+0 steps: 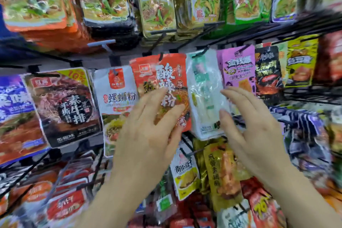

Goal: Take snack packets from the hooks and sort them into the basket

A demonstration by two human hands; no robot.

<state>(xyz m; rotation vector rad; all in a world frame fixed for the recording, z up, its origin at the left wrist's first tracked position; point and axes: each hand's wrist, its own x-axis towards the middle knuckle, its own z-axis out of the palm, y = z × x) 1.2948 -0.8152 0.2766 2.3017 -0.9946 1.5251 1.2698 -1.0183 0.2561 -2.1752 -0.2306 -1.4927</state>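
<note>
The person is standing close to a rack of wire hooks (154, 43), with both bare hands raised in front of the middle row of snack packets. The left hand (146, 135) is hovering with its fingers straight and spread apart, gripping nothing. Its fingertips and thumb are lying across the lower front of a red packet (166, 72) printed with large white characters; I cannot tell whether they are touching it. The right hand (259, 131) is also spread and relaxed, fingers apart and holding nothing. Its thumb tip is sitting at the right edge of a clear white packet (203, 83), and its fingers are reaching up toward a pink packet (238, 68).

The red packet is hanging from its hook, and the clear white one is hanging just beside it on the right, tilted a little and overlapping the red one's edge. To the left, a white packet with an orange label (114, 94) is hanging next to the red one, and beyond it a dark packet (63, 109) showing meat. To the right of the pink packet, a black packet (266, 72) and a yellow packet (299, 63) are hanging side by side. Below the hands, a small white and yellow packet (185, 174) and a long gold packet (222, 172) are dangling on the lower row. More packets are crowding the row above, somewhat blurred.
</note>
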